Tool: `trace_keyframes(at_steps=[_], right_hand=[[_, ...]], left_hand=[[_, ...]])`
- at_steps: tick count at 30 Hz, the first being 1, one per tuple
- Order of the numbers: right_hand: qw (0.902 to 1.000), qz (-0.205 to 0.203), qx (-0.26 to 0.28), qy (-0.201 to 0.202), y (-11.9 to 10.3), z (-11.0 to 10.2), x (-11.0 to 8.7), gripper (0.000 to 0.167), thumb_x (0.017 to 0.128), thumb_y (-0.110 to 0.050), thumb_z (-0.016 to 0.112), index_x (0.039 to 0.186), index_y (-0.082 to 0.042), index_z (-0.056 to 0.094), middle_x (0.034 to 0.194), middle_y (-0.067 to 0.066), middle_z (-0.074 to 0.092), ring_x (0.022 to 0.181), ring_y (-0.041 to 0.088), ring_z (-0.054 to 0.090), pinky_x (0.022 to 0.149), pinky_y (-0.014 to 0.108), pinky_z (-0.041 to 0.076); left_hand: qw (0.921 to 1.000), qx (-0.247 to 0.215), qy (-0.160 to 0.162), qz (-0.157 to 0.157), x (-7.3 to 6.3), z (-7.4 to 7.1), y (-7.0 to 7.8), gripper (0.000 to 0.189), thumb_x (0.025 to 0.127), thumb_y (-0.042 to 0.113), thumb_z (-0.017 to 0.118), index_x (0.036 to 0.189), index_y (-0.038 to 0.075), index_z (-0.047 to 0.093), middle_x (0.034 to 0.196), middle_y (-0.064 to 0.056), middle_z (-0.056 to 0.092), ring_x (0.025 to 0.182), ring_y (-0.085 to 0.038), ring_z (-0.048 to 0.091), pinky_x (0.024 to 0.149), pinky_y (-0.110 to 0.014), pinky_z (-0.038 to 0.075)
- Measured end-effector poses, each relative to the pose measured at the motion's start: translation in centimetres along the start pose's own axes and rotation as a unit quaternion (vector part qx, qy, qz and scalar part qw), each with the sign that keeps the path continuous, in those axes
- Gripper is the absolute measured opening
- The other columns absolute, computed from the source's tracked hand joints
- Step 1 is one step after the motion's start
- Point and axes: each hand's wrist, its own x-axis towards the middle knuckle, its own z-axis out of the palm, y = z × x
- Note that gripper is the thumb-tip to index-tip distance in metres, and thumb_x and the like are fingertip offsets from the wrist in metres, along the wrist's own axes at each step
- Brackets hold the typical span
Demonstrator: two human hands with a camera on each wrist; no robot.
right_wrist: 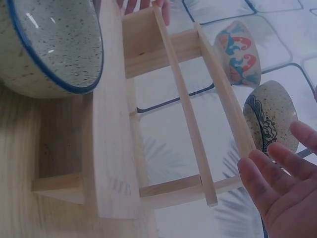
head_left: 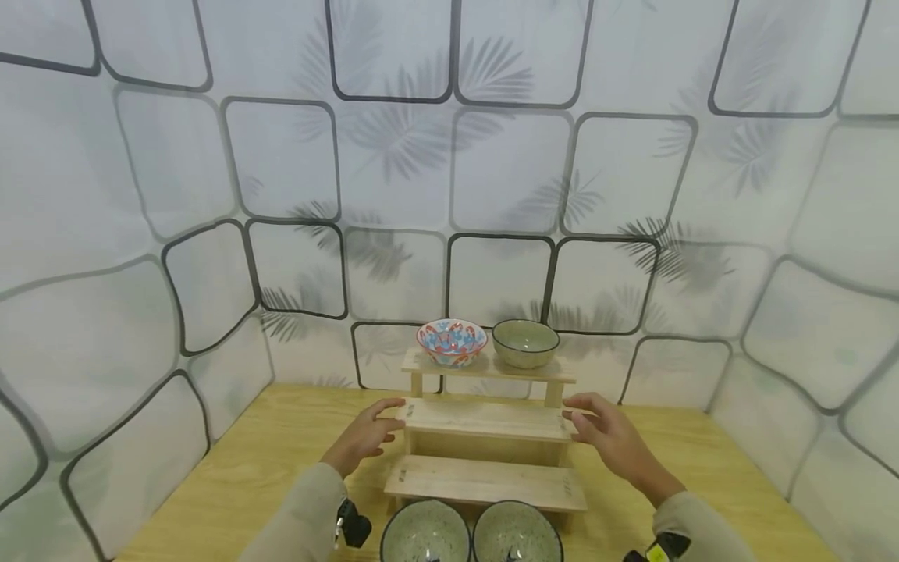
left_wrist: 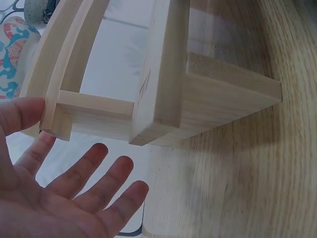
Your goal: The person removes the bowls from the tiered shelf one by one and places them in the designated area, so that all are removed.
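Note:
A three-tier wooden step shelf point(head_left: 485, 419) stands before me, a hand at each end of its middle tier. My left hand point(head_left: 365, 437) has its thumb and index fingertip right at the board's left end; in the left wrist view the other fingers point(left_wrist: 111, 178) spread loosely. At the opposite end, my right hand point(head_left: 607, 433) holds its fingers extended, close to the board. On the top tier sit a red-and-blue patterned bowl point(head_left: 453, 342) and a grey-green bowl point(head_left: 525, 343). Two speckled bowls with dark blue rims, one left point(head_left: 425, 535) and one right point(head_left: 517, 535), stand side by side before the lowest tier.
The shelf and bowls stand on a light wood-grain table point(head_left: 281, 453). Patterned cloth walls point(head_left: 393, 172) enclose its back and both sides, with the back wall close behind the shelf. Dark wrist devices point(head_left: 353, 524) are strapped over both sleeves.

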Motion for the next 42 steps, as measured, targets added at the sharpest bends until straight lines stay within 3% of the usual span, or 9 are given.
trace_keyframes(at_steps=[5, 8, 14, 22, 27, 34, 42], right_hand=[[0.9987, 0.029, -0.030, 0.028, -0.3, 0.0, 1.1, 0.025, 0.102, -0.005, 0.048, 0.121, 0.011, 0.050, 0.127, 0.032, 0.050, 0.113, 0.047, 0.055, 0.079, 0.040, 0.055], [0.9968, 0.042, -0.049, 0.046, -0.9, -0.2, 1.8, 0.027, 0.101, -0.008, 0.050, 0.121, 0.011, 0.051, 0.125, 0.031, 0.051, 0.111, 0.051, 0.055, 0.077, 0.039, 0.055], [0.9918, 0.078, -0.082, 0.059, -0.9, -0.6, 3.4, 0.034, 0.101, -0.013, 0.054, 0.126, 0.009, 0.048, 0.129, 0.028, 0.051, 0.115, 0.045, 0.055, 0.081, 0.035, 0.054], [0.9811, 0.100, -0.134, 0.097, -0.3, -0.9, 5.1, 0.044, 0.097, -0.020, 0.061, 0.131, 0.004, 0.045, 0.130, 0.028, 0.052, 0.113, 0.043, 0.058, 0.087, 0.049, 0.050], [0.9737, 0.135, -0.157, 0.096, 0.2, -1.0, 6.0, 0.050, 0.097, -0.027, 0.061, 0.135, -0.001, 0.043, 0.134, 0.025, 0.052, 0.115, 0.040, 0.058, 0.088, 0.051, 0.049], [0.9749, 0.133, -0.147, 0.101, 0.0, -0.5, 7.2, 0.059, 0.096, -0.028, 0.062, 0.141, -0.001, 0.035, 0.137, 0.027, 0.047, 0.116, 0.041, 0.057, 0.087, 0.051, 0.050], [0.9744, 0.160, -0.104, 0.119, 1.4, 0.2, 7.6, 0.068, 0.094, -0.036, 0.065, 0.145, -0.007, 0.030, 0.142, 0.025, 0.042, 0.119, 0.039, 0.055, 0.089, 0.048, 0.050]], left_hand=[[0.9998, 0.018, 0.004, -0.008, 0.2, -0.1, 0.1, 0.048, 0.098, 0.031, 0.055, 0.143, 0.020, 0.048, 0.140, -0.020, 0.048, 0.116, -0.049, 0.052, 0.088, -0.066, 0.040], [0.9997, 0.023, -0.001, -0.012, 0.3, 0.0, 0.3, 0.048, 0.098, 0.033, 0.055, 0.143, 0.021, 0.047, 0.138, -0.019, 0.050, 0.115, -0.048, 0.053, 0.086, -0.065, 0.040], [0.9996, 0.017, -0.013, -0.019, 0.4, 0.2, 0.3, 0.050, 0.098, 0.033, 0.054, 0.146, 0.021, 0.044, 0.136, -0.020, 0.052, 0.116, -0.049, 0.051, 0.086, -0.065, 0.040], [0.9992, 0.020, -0.022, -0.025, 0.9, -0.1, 0.1, 0.049, 0.100, 0.036, 0.050, 0.146, 0.023, 0.044, 0.134, -0.022, 0.052, 0.116, -0.049, 0.051, 0.085, -0.065, 0.041], [0.9987, 0.028, -0.029, -0.032, 1.0, -0.3, -0.2, 0.048, 0.100, 0.037, 0.050, 0.145, 0.024, 0.045, 0.131, -0.021, 0.054, 0.113, -0.045, 0.053, 0.080, -0.061, 0.044], [0.9988, 0.032, -0.018, -0.032, 0.6, -0.9, -0.2, 0.046, 0.100, 0.035, 0.051, 0.144, 0.022, 0.046, 0.129, -0.021, 0.055, 0.112, -0.045, 0.054, 0.079, -0.061, 0.044], [0.9990, 0.015, -0.031, -0.030, 0.9, -0.8, -1.0, 0.050, 0.100, 0.038, 0.051, 0.146, 0.021, 0.043, 0.127, -0.020, 0.057, 0.110, -0.041, 0.055, 0.079, -0.060, 0.044]])
